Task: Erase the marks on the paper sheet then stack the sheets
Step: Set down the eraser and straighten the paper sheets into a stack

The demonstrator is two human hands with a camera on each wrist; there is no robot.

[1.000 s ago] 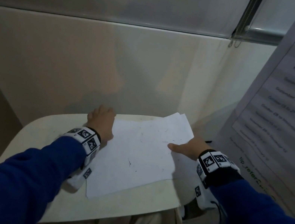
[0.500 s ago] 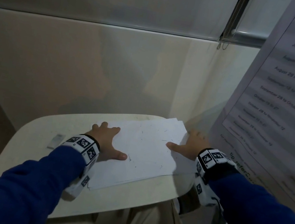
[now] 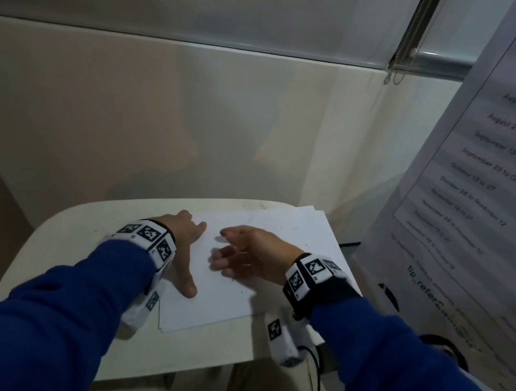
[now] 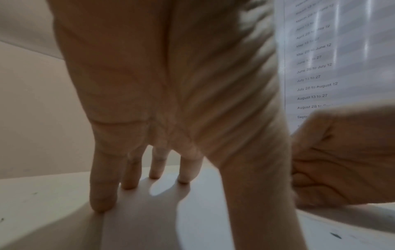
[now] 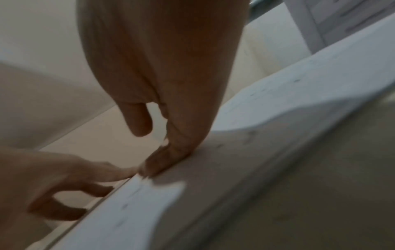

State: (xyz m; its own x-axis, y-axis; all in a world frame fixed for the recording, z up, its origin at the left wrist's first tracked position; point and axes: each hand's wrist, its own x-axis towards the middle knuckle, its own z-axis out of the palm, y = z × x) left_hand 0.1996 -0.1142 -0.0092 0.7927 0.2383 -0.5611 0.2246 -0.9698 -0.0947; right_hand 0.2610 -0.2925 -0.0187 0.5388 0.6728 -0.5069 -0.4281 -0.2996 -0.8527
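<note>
The paper sheets [image 3: 271,266] lie in a loose pile on the small rounded table [image 3: 68,248], toward its far right side, with their far corners fanned slightly apart. A few faint dark marks show on the top sheet, too small to read. The left hand [image 3: 183,251] lies flat with straight, spread fingers on the left edge of the sheets, thumb stretched toward the near edge; the left wrist view shows its fingertips [image 4: 100,203] pressing down. The right hand [image 3: 249,256] is over the middle of the sheets, fingers loosely bent and blurred; whether it holds anything I cannot tell. To the right of the table hangs a printed schedule [image 3: 515,154], cut off by the frame edge.
</note>
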